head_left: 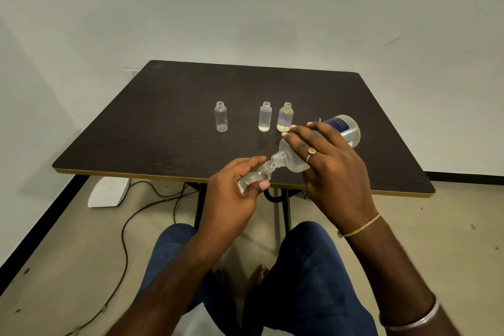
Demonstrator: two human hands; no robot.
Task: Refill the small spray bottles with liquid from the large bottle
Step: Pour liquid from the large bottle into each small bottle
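Note:
My right hand [331, 172] grips the large clear bottle [346, 129] with a dark label, tipped with its open neck pointing down-left. My left hand [231, 194] holds a small clear bottle [259, 176] tilted, its mouth touching the large bottle's neck above the table's front edge. Three more small capless bottles stand upright on the dark table [163, 123]: one at the left [221, 116], one in the middle [265, 116], one at the right [285, 117] with a little yellowish liquid at its bottom.
A black cable [125, 240] runs across the floor at the left, near a white object [107, 194] under the table edge. The table's black legs [285, 210] stand in front of my knees. A wall lies behind the table.

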